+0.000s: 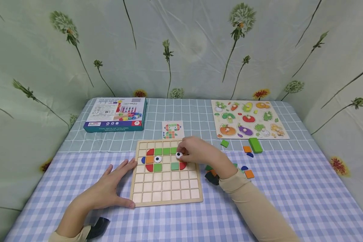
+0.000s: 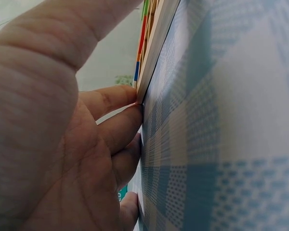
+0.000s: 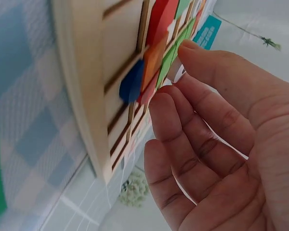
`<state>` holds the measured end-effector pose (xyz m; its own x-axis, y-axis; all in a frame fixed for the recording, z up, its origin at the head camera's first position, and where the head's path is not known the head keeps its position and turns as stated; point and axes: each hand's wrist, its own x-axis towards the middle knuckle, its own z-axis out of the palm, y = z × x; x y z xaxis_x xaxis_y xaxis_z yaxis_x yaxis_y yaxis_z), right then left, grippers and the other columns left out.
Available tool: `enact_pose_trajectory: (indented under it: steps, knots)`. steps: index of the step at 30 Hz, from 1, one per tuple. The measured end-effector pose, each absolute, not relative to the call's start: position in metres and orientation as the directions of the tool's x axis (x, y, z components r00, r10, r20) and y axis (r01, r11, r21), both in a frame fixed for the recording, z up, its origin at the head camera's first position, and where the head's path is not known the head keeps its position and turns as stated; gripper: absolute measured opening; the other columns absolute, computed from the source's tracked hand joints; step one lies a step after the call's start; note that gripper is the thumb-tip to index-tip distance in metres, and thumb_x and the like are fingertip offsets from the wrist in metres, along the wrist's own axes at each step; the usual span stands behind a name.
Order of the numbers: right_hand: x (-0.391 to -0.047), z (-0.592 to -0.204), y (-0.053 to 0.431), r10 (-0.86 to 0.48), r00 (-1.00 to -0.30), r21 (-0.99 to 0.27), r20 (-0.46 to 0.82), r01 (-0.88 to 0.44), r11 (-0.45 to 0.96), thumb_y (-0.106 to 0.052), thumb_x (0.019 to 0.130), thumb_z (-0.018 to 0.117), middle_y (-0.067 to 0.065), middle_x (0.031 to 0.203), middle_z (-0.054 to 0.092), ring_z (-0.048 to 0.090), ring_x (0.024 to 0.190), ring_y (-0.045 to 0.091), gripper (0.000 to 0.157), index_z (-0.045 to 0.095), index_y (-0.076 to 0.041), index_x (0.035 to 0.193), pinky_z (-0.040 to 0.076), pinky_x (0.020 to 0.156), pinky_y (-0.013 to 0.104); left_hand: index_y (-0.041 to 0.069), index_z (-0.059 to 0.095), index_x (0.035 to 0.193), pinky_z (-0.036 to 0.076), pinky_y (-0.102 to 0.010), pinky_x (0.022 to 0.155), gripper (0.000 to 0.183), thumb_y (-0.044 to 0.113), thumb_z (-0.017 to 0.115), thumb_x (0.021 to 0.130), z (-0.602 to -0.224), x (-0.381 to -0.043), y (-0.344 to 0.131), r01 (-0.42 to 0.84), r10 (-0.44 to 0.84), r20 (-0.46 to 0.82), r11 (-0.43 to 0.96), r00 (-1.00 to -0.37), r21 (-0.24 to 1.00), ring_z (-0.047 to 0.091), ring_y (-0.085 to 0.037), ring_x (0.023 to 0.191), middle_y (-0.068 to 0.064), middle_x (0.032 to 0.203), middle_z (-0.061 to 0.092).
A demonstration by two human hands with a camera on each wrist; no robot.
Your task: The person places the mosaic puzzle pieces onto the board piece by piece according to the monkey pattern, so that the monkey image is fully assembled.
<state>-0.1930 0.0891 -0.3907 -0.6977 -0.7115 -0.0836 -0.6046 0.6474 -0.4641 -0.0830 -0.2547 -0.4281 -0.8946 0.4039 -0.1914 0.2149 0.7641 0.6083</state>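
A wooden grid board (image 1: 166, 203) lies on the checked cloth, partly filled with red, green, orange and blue pieces. My right hand (image 1: 199, 152) pinches a round white eye piece (image 1: 178, 155) between thumb and fingers, over the grid's upper right part. In the right wrist view that eye piece (image 3: 177, 73) shows at the fingertips, beyond a blue half-round piece (image 3: 131, 82) and an orange square (image 3: 154, 57). Another eye piece (image 1: 158, 159) sits toward the left of the grid. Spread along the board's left edge, my left hand (image 1: 107, 188) touches it with fingertips and thumb.
A pattern card (image 1: 173, 129) lies behind the board. Loose pieces, including a green block (image 1: 255, 145) and an orange square (image 1: 249, 173), lie right of it, some behind my right wrist. Farther back are a boxed bead set (image 1: 115, 114) and a vegetable puzzle (image 1: 249, 119).
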Motion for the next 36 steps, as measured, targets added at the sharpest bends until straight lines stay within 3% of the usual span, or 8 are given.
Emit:
enact_pose_trajectory:
  steps: [36]
  knots:
    - [-0.190, -0.395, 0.072, -0.728, -0.679, -0.395, -0.097, -0.645, 0.654, -0.018, 0.098, 0.080, 0.002, 0.097, 0.071, 0.058, 0.084, 0.011, 0.012, 0.082, -0.008, 0.105, 0.056, 0.078, 0.025, 0.022, 0.033, 0.169, 0.001, -0.083, 0.124, 0.133, 0.067, 0.097, 0.061, -0.429, -0.083, -0.256, 0.223, 0.411, -0.188, 0.762, -0.892, 0.608, 0.018, -0.050, 0.165, -0.011, 0.179, 0.028]
